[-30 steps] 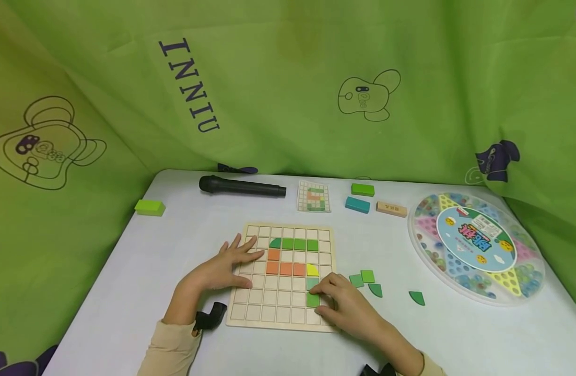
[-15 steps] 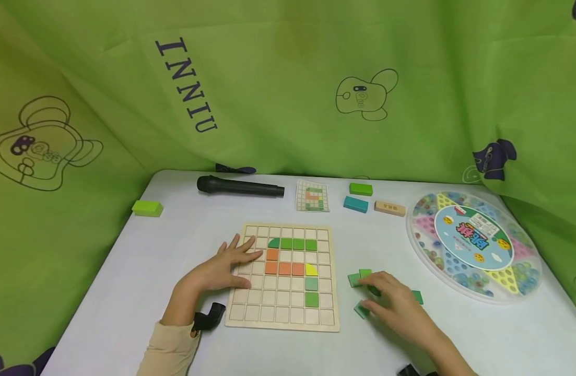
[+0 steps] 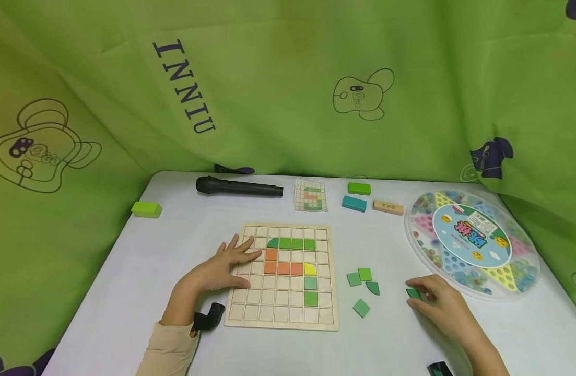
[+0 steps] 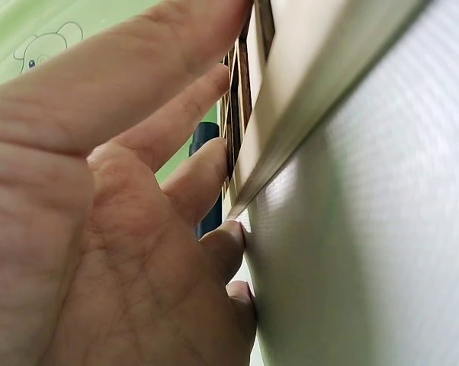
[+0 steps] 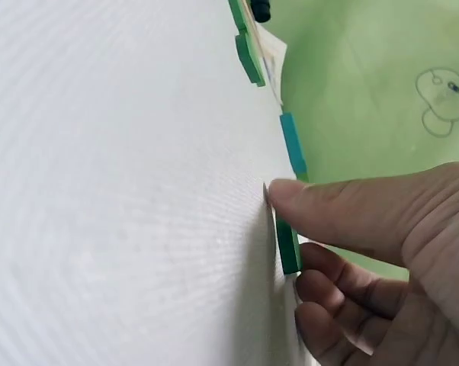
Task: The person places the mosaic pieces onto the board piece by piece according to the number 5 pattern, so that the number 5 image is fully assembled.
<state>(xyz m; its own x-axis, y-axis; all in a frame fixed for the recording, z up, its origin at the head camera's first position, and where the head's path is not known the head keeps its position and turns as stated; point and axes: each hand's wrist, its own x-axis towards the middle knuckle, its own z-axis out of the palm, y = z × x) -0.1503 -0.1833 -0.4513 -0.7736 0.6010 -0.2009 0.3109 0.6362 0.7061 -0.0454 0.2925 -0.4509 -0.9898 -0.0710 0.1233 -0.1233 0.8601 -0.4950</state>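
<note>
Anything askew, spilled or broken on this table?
No spill or damage visible. Slightly askew: one light green square tile lies turned like a diamond, right of the grid board and apart from the other loose tiles. The placed tiles look lined up with their cells.

Left hand [image 4: 130, 213] on wooden board [image 4: 294, 95]

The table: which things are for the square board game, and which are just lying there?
Probably for the job:
- grid board, under the left hand
- coloured pieces on it
- loose green pieces
- green quarter-round piece in the right hand
- pattern card

Probably just lying there:
- microphone
- two green blocks
- teal block
- wooden block
- round game
</note>
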